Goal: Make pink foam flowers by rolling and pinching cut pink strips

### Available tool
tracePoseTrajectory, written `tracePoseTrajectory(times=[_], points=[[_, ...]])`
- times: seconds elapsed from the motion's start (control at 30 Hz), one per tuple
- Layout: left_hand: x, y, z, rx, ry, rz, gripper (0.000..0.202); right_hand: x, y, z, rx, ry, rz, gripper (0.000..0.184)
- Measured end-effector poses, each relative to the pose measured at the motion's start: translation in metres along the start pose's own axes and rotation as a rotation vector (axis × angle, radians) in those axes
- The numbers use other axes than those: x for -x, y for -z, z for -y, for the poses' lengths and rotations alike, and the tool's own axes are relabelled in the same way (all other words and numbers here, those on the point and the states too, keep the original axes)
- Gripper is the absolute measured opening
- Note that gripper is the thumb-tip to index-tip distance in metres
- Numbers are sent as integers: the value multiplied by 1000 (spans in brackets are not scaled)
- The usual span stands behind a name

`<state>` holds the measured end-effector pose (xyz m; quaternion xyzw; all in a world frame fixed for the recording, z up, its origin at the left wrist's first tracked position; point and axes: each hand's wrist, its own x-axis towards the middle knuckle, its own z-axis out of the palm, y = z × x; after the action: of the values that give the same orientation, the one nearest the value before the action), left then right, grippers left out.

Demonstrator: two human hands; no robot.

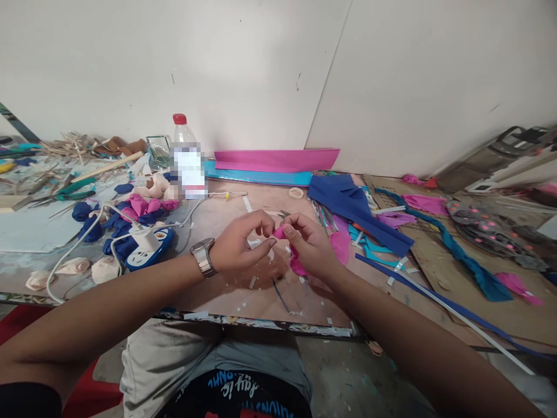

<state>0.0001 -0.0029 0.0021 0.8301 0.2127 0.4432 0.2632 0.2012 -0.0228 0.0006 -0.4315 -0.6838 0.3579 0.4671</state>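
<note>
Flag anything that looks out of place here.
The blue-and-white power strip, a white plug in it, looks out of place: an electrical fitting crowded among loose cream rosettes and crumpled navy pieces.

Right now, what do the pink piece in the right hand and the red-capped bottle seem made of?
Pink piece: perhaps matte fabric or crepe paper, judging by its soft, crumpled look. Bottle: probably clear, glossy plastic; its shoulder looks transparent.

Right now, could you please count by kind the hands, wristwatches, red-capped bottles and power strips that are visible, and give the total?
Hands: 2
Wristwatch: 1
Red-capped bottle: 1
Power strip: 1
Total: 5
</note>
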Motion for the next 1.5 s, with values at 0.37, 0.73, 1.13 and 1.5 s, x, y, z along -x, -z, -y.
tracePoseTrajectory(times=[0.37,0.73,1.13,1.5], points=[[1,-1,3,-27,-19,35,6,1,0,-1,22,15,16,33],[-1,2,4,-72,-64,30,5,0,-1,1,77,-18,-23,36],[-2,2,3,-153,-78,17,9,1,0,4,154,5,-74,33],[-2,3,3,-53,28,-56,13,-2,1,2,151,78,-137,29]])
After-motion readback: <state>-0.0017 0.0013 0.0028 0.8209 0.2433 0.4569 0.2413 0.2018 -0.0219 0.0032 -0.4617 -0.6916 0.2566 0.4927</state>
